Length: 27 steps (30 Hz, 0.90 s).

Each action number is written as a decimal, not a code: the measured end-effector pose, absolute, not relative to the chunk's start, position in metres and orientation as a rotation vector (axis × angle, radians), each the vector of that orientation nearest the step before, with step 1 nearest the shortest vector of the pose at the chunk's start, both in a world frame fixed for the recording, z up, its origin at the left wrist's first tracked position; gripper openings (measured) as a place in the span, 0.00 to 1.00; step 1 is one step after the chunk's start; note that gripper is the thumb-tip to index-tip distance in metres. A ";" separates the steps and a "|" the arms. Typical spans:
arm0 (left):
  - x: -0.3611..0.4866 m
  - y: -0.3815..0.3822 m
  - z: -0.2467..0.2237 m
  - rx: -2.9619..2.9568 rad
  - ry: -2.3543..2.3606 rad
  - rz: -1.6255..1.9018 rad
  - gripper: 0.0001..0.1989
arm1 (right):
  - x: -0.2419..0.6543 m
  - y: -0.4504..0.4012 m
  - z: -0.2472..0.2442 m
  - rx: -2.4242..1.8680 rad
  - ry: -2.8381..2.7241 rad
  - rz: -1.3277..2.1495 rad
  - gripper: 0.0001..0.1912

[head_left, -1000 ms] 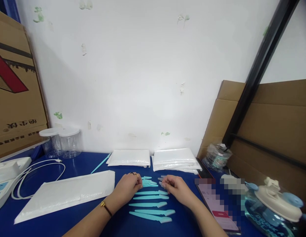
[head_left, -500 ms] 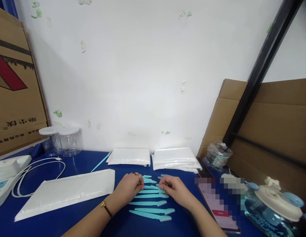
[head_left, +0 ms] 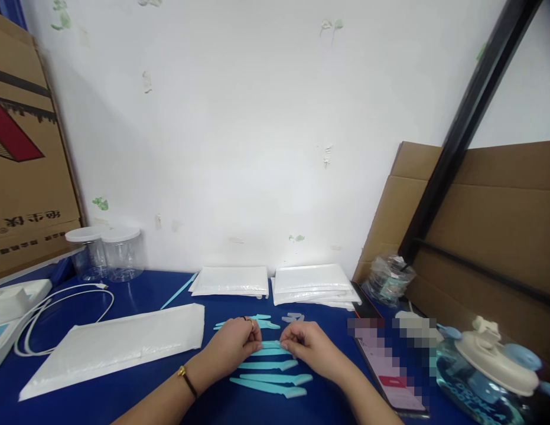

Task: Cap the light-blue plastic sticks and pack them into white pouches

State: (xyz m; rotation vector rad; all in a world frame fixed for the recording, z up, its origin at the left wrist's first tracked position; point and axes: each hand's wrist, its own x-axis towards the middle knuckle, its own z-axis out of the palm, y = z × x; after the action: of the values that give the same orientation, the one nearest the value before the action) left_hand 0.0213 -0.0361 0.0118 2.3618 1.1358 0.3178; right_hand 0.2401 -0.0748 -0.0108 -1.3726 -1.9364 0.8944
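Several turquoise razor-like sticks [head_left: 268,386] lie in a column on the blue table, their wider ends to the right. My left hand [head_left: 239,342] pinches the left part of one turquoise stick [head_left: 270,344] near the top of the column. At its other end, the fingertips of my right hand [head_left: 306,344] are closed on it. Beyond my left hand lie more turquoise sticks [head_left: 266,324]. A few small clear plastic pieces [head_left: 294,317] rest just beyond my right hand.
White padded packets [head_left: 233,280] and a second stack [head_left: 313,283] stand near the wall. A large white envelope [head_left: 119,342], clear jars [head_left: 123,254] and a cable [head_left: 31,330] are left. Right are a phone [head_left: 392,372] and a jug [head_left: 487,378].
My right hand has drawn back slightly from the clear pieces, which now show more fully. Both hands now hold a stick between them, and more sticks show beyond my left hand.
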 end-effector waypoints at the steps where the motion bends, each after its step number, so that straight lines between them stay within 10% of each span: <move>1: 0.022 -0.036 0.011 2.351 1.130 0.296 0.06 | 0.243 -0.075 -0.010 -1.370 -1.944 0.894 0.09; 10: 0.011 -0.014 -0.003 2.536 1.352 0.400 0.09 | 0.293 -0.052 -0.017 -1.570 -1.887 0.392 0.06; 27: 0.012 -0.018 0.007 2.437 1.240 0.410 0.05 | 0.295 -0.052 -0.027 -1.687 -1.872 0.529 0.02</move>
State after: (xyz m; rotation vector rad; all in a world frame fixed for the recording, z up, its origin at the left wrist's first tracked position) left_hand 0.0118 -0.0177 0.0075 2.4367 1.2404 0.4097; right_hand 0.2950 -0.0520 -0.0272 -1.6871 -1.8717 0.5293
